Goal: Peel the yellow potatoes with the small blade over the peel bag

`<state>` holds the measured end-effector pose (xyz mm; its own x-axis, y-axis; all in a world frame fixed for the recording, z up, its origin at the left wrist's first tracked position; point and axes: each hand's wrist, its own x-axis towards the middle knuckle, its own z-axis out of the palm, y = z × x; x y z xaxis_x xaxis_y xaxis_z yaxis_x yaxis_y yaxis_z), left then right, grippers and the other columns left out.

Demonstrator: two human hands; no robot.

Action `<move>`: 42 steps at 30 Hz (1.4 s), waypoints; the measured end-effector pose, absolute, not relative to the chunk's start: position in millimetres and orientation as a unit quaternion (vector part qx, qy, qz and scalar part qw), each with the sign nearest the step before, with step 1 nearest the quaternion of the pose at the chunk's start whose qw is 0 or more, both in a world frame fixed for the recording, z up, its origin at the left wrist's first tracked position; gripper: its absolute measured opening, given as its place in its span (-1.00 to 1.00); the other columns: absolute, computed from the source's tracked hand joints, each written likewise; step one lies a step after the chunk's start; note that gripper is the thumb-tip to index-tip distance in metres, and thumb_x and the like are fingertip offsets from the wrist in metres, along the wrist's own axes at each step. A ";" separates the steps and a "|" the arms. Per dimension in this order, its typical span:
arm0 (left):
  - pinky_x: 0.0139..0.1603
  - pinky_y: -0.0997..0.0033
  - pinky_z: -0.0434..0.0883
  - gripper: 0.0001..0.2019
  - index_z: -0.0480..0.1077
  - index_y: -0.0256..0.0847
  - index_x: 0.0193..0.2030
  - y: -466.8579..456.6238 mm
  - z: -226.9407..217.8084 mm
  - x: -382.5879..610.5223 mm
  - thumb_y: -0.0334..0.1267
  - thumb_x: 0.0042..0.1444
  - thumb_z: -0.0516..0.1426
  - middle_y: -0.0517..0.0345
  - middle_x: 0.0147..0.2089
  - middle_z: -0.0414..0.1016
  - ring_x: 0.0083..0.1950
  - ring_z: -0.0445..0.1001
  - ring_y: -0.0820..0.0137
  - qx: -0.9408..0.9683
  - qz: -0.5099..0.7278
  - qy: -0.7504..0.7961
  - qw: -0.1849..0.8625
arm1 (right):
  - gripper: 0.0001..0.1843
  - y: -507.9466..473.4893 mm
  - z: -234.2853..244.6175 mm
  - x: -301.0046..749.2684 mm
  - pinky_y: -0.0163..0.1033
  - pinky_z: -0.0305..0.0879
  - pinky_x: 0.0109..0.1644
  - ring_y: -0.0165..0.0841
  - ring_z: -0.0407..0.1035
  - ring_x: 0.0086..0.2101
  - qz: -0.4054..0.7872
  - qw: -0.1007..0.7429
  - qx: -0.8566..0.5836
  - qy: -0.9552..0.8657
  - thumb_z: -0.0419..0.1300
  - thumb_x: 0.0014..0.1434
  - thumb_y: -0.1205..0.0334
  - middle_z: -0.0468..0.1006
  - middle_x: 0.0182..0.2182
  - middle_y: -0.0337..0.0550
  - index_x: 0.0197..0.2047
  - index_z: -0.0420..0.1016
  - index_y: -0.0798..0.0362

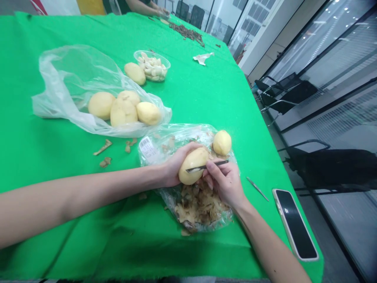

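Observation:
A peeled potato (193, 159) rests in my left hand (173, 163), whose fingers curl round its far side. My right hand (226, 179) pinches a slim dark-handled tool (218, 162), its thin blade lying across the potato's surface; whether it is a knife or a peeler I cannot tell. Below both hands, brown potato peelings (200, 204) are heaped on a clear plastic bag (153, 151) with a white label. Another peeled potato (222, 142) sits at the bag's far right.
Several peeled potatoes (123, 110) lie in a translucent bag (70, 63). Beyond are a potato (134, 73) and a tub of garlic cloves (154, 67). A thin metal tool (257, 188) and a phone (296, 224) lie right. A person's hand (161, 11) shows far off.

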<state>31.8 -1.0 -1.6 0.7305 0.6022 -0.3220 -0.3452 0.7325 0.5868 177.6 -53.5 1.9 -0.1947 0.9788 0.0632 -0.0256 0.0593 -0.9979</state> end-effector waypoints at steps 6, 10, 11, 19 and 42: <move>-0.62 0.44 0.32 -0.50 0.46 -0.33 -0.53 0.3 4.6 33.0 -0.03 0.21 -0.08 -0.02 -0.61 0.46 -0.63 0.39 0.39 0.238 0.229 0.274 0.903 | -0.56 -49.2 1.7 185.4 -0.36 0.11 -0.58 -0.53 0.16 -0.70 0.510 0.487 -0.428 -0.565 0.20 0.27 0.07 0.33 -0.74 -0.32 -0.60 0.46 0.09; -0.63 0.46 0.31 -0.46 0.47 -0.34 -0.52 0.3 7.2 32.4 -0.01 0.23 -0.11 -0.03 -0.60 0.46 -0.64 0.41 0.38 0.230 0.215 0.283 0.906 | -0.54 -47.1 0.9 189.8 -0.33 0.10 -0.56 -0.51 0.15 -0.69 0.499 0.487 -0.442 -0.564 0.20 0.26 0.04 0.33 -0.74 -0.30 -0.61 0.44 0.09; -0.64 0.47 0.30 -0.47 0.47 -0.33 -0.52 0.2 7.0 32.2 0.00 0.22 -0.10 -0.03 -0.60 0.46 -0.64 0.41 0.39 0.231 0.216 0.281 0.906 | -0.55 -47.3 0.4 189.6 -0.33 0.10 -0.57 -0.51 0.15 -0.70 0.504 0.483 -0.442 -0.563 0.20 0.25 0.03 0.34 -0.74 -0.30 -0.59 0.45 0.09; -0.63 0.45 0.31 -0.56 0.46 -0.30 -0.53 -0.7 2.1 32.5 0.01 0.15 0.01 0.02 -0.62 0.47 -0.63 0.39 0.39 0.235 0.232 0.270 0.904 | -0.58 -52.6 1.0 180.9 -0.33 0.17 -0.59 -0.51 0.14 -0.73 0.526 0.457 -0.433 -0.572 0.19 0.24 -0.03 0.32 -0.76 -0.34 -0.52 0.49 0.08; -0.62 0.45 0.34 -0.55 0.46 -0.32 -0.50 0.2 5.3 33.1 -0.03 0.18 -0.04 0.00 -0.61 0.47 -0.61 0.41 0.38 0.206 0.237 0.283 0.906 | -0.56 -51.5 3.8 185.9 -0.33 0.01 -0.65 -0.51 0.12 -0.73 0.499 0.451 -0.448 -0.588 0.20 0.24 -0.02 0.35 -0.73 -0.29 -0.56 0.49 0.09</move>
